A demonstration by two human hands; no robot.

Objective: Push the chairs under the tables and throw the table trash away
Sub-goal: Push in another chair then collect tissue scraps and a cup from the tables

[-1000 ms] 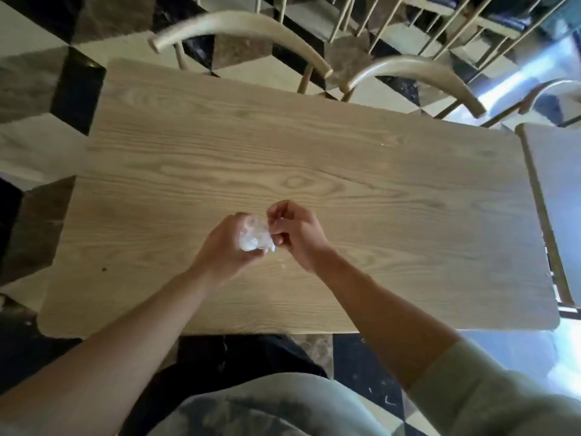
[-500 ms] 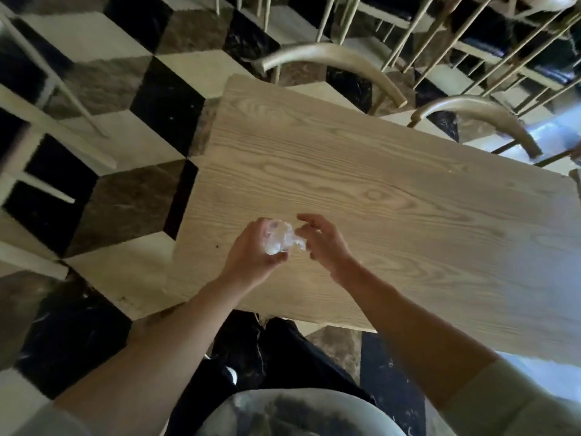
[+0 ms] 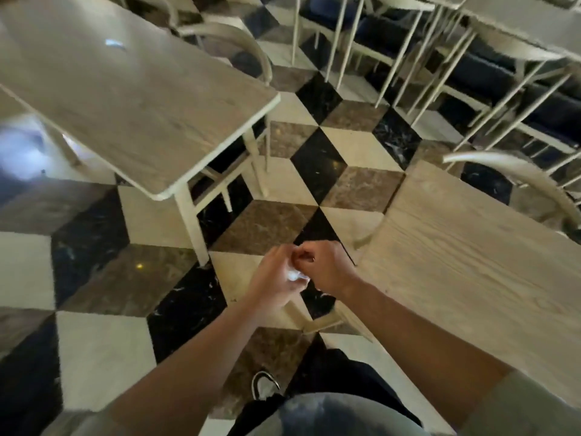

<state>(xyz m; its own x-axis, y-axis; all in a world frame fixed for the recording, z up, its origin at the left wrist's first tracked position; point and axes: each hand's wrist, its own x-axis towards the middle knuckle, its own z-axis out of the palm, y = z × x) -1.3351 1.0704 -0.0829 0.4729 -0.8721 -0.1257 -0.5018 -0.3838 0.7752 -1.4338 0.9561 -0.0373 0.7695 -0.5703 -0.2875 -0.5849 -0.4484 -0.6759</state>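
A small crumpled clear wrapper (image 3: 294,274) sits between my two hands, over the tiled floor just left of the wooden table (image 3: 465,256). My left hand (image 3: 273,278) is curled around the wrapper from the left. My right hand (image 3: 327,265) is closed and pinches the wrapper's top from the right. A curved-back wooden chair (image 3: 515,174) stands at the far side of this table, its seat hidden behind the tabletop.
A second wooden table (image 3: 125,89) stands at the upper left with a small clear scrap (image 3: 114,44) on it and a chair (image 3: 232,39) behind it. More chairs and dark benches (image 3: 471,64) fill the upper right. The floor (image 3: 314,165) is checkered tile.
The view has swung left: the table slid to the right edge and a second table came into sight. My hands, still on the wrapper, now hang over the floor.
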